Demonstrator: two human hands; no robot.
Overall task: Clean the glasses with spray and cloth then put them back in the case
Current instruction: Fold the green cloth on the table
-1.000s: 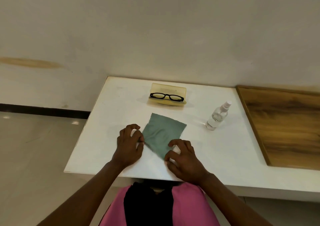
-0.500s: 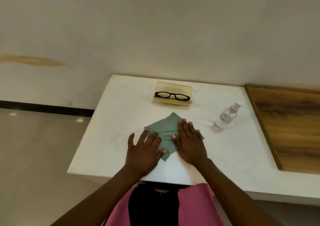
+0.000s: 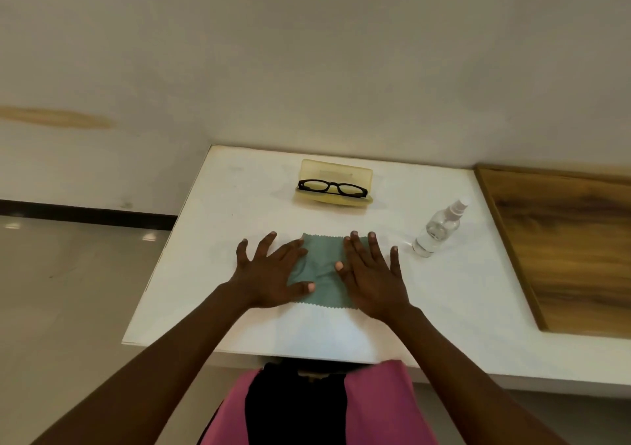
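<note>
since a moment ago both hands slide apart, left hand (image 3: 269,274) and right hand (image 3: 372,274) flat on cloth (image 3: 321,270); spray bottle (image 3: 438,229) beside right hand may topple if brushed.

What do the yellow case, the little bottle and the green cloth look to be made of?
Case: probably translucent yellowish plastic, since light shows through the open lid.
Bottle: clear, plastic or glass, cannot tell which; white spray top.
Cloth: soft matte fabric, likely microfibre, with zigzag-cut edges and slight wrinkles.

No readable text, label, brand, number or sign on anything here.
</note>
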